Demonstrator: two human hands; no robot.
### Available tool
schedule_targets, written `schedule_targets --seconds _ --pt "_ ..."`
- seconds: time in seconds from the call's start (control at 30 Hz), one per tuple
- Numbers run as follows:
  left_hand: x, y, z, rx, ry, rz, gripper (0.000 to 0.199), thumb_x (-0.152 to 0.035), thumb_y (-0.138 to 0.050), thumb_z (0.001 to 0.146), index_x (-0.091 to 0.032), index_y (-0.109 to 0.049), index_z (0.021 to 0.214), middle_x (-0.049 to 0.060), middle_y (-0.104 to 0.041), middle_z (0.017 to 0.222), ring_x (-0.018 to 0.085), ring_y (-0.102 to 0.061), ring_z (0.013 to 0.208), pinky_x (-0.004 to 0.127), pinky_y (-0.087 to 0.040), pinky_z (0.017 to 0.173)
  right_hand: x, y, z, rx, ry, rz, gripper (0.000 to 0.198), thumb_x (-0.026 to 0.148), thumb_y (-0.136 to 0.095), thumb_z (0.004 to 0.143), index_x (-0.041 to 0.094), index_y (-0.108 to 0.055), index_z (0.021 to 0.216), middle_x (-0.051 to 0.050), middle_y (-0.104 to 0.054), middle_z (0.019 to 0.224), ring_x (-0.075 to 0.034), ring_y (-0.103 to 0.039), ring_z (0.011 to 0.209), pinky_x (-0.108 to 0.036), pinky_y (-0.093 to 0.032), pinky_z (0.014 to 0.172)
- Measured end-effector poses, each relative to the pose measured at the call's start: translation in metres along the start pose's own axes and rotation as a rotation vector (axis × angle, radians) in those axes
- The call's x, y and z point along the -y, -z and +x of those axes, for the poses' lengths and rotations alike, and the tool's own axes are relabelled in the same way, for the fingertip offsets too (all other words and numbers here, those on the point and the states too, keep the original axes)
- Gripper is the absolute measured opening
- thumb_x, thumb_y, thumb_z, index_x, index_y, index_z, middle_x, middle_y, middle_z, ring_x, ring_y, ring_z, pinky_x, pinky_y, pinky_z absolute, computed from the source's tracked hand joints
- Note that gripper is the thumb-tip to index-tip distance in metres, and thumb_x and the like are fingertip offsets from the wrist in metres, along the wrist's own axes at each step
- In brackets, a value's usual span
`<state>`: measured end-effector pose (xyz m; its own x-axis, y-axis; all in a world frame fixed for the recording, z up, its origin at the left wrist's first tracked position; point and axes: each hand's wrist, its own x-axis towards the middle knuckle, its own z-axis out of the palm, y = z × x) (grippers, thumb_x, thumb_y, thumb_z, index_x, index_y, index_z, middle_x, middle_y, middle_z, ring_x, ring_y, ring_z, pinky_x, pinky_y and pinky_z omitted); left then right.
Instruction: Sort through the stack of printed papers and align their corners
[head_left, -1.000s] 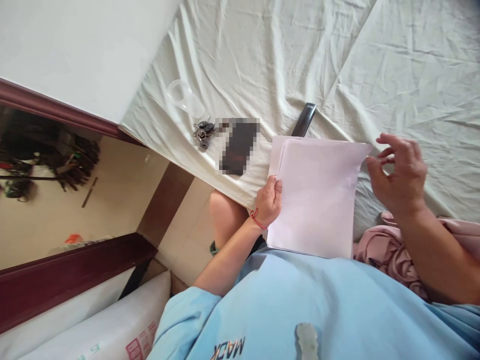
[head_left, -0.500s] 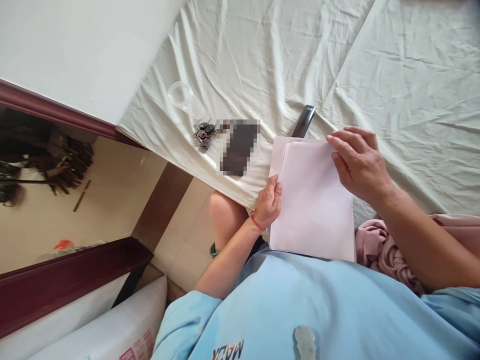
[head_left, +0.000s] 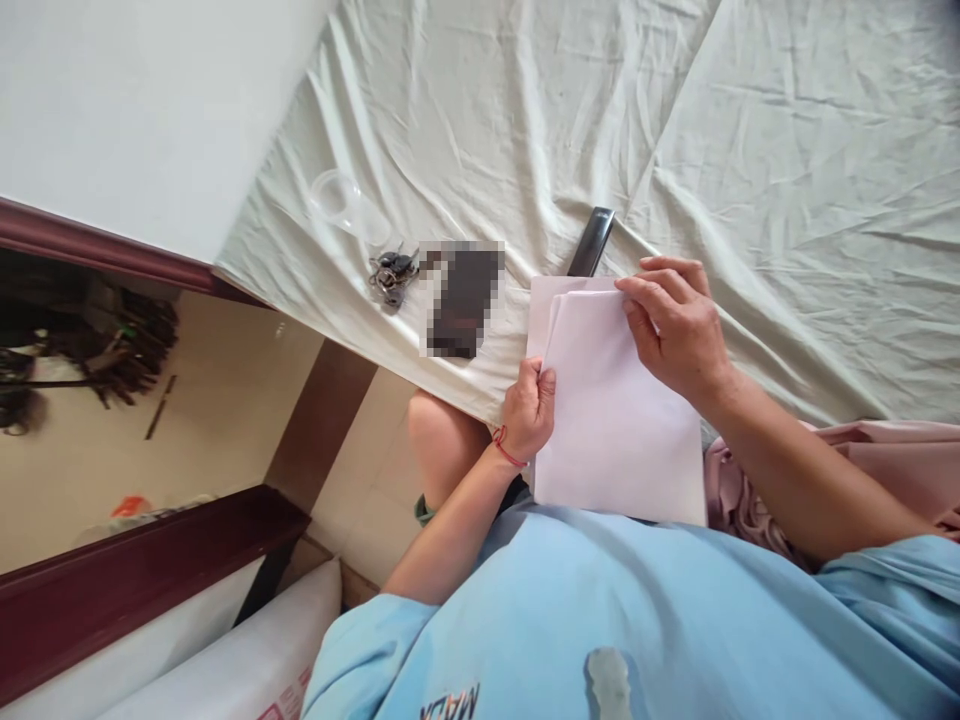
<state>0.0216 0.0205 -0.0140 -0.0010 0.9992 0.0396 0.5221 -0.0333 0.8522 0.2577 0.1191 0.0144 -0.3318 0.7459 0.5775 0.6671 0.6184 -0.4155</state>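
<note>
Wrinkled cloth (head_left: 787, 240); left fingers (head_left: 547, 390) grip papers (head_left: 611, 430); right fingers (head_left: 651, 295) curl over them, pinch unclear.

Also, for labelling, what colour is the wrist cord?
The cord is red, as the head view shows.

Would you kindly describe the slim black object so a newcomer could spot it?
Start at the pale, wrinkled cloth, then find the white papers in the left hand. The slim black object shows beyond their far edge. It is glossy and narrow, unlike the wider, pixelated dark slab to its left.
</note>
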Motion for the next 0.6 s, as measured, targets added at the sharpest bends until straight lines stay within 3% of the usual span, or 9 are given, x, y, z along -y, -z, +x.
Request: schedule_targets --seconds 0.23,0.37,0.47,0.6 --pt "0.002 -0.002 -0.001 -0.023 -0.002 -0.008 0.045 -0.067 -0.04 0.114 -0.025 -0.057 0.114 -0.001 -0.066 0.079 0.016 -0.062 0.064 0.03 -0.046 0.064 -0.002 0.005 0.002 -0.036 -0.013 0.01 0.02 0.025 -0.058 0.109 0.03 -0.076 0.116 -0.009 -0.078 0.106 -0.031 -0.07 0.12 -0.055 -0.06 0.1" --pt "0.01 -0.006 -0.002 -0.086 -0.028 -0.025 0.056 -0.072 -0.04 0.112 -0.022 -0.065 0.118 0.004 -0.071 0.086 0.019 -0.066 0.07 0.033 -0.052 0.07 -0.004 0.003 0.001 -0.021 -0.049 -0.021 0.019 0.025 -0.06 0.107 0.03 -0.078 0.11 -0.008 -0.077 0.098 -0.031 -0.07 0.115 -0.053 -0.06 0.096" --pt "0.012 -0.005 -0.002 -0.097 -0.005 -0.099 0.063 -0.077 -0.043 0.109 -0.021 -0.071 0.114 0.001 -0.064 0.074 0.018 -0.059 0.064 0.033 -0.051 0.066 -0.005 0.003 0.0 -0.02 -0.065 -0.004 0.02 0.025 -0.059 0.108 0.03 -0.079 0.11 -0.007 -0.075 0.093 -0.029 -0.07 0.109 -0.051 -0.06 0.094" --pt "0.002 0.003 0.006 -0.069 0.112 -0.285 0.058 -0.075 -0.055 0.106 -0.022 -0.076 0.098 -0.003 -0.052 0.065 0.014 -0.047 0.06 0.029 -0.043 0.059 -0.006 0.003 -0.001 -0.003 -0.101 0.008 0.02 0.026 -0.059 0.109 0.029 -0.079 0.108 -0.007 -0.074 0.09 -0.028 -0.071 0.106 -0.049 -0.06 0.093"
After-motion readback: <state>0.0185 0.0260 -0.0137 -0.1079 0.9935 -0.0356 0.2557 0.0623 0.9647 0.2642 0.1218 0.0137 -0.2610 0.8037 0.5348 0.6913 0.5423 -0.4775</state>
